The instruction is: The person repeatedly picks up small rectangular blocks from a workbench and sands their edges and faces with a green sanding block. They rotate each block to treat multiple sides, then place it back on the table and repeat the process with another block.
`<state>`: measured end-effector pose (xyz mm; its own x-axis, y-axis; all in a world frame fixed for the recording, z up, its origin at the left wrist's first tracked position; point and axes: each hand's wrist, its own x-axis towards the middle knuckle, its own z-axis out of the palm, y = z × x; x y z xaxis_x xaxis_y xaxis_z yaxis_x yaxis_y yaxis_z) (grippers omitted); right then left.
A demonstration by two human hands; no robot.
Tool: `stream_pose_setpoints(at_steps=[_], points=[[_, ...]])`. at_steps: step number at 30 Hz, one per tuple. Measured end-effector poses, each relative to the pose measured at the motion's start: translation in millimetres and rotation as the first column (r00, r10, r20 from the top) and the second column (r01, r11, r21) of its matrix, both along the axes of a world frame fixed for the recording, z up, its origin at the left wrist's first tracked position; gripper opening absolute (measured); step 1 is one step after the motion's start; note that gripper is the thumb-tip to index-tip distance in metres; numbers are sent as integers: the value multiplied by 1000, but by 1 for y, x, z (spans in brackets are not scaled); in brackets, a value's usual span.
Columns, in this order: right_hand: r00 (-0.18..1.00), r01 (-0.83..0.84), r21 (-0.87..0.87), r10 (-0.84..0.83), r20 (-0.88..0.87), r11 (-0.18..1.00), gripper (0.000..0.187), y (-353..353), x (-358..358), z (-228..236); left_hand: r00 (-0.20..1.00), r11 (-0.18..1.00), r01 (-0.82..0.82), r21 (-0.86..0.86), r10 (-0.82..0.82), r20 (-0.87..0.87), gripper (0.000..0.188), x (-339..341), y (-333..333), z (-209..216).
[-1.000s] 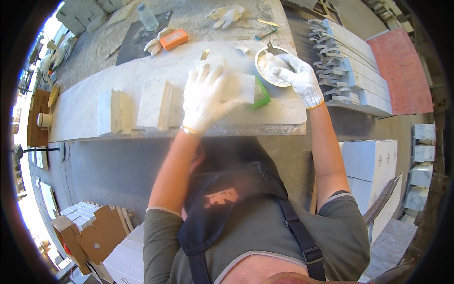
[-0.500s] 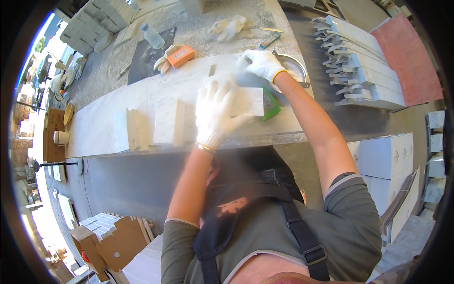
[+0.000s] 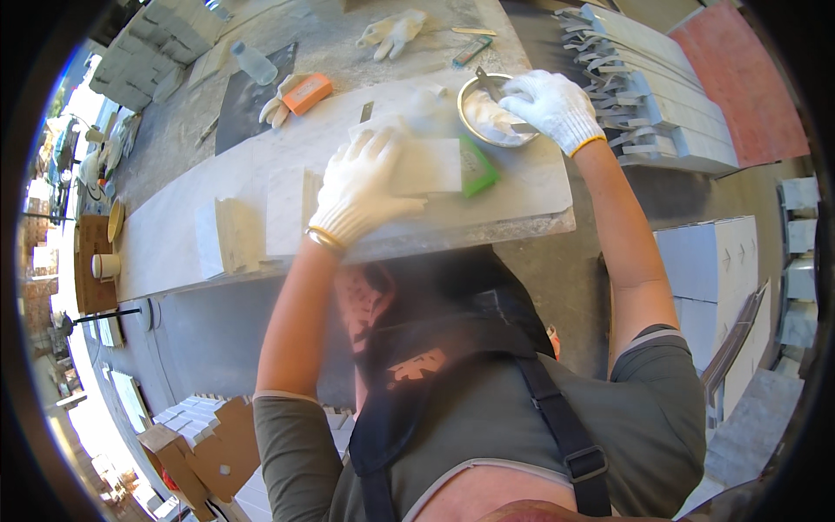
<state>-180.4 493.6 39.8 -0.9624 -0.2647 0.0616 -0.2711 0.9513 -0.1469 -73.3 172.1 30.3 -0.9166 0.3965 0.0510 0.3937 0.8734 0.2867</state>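
Observation:
My left hand, in a white knit glove, lies with stretched fingers and thumb apart over a white rectangular tile. A bright green block touches the tile's right end. My right hand, also gloved, is at the right rim of a round metal bowl holding white material. Its fingers are curled at a dark flat metal strip, whose ends show on both sides of them; the fingers cover its middle. Left of my left hand, white slabs stand on the pale stone worktop.
Farther back are an orange box, a spare glove, a clear bottle and a teal-handled tool. Strapped white slabs stand at right. White cartons sit lower right, a brown carton lower left.
My right hand has moved from the bowl's left side to its right rim, uncovering the white contents. My left hand has shifted slightly left along the tile. The whole view has shifted a little.

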Motion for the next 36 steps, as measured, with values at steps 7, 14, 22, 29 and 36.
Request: stream_pose_setpoints(at_steps=[7, 14, 22, 29, 36], points=[[965, 99, -100, -72, 253, 990, 38, 24, 30, -25, 980, 992, -37, -117, 59, 190, 91, -6, 15, 25], [962, 225, -507, -107, 252, 832, 26, 44, 21, -44, 999, 997, -19, -77, 22, 37, 77, -8, 24, 39], [878, 347, -592, -29, 479, 728, 30, 42, 4, -65, 989, 955, 113, -273, -135, -64, 52, -76, 78, 50], [854, 453, -826, 102, 510, 335, 26, 44, 16, -44, 962, 855, 209, -474, -268, -59, 54, -101, 106, 53], [997, 77, -607, -48, 63, 791, 23, 15, 23, -26, 928, 807, 289, -514, -369, -57, 41, -99, 129, 70]])
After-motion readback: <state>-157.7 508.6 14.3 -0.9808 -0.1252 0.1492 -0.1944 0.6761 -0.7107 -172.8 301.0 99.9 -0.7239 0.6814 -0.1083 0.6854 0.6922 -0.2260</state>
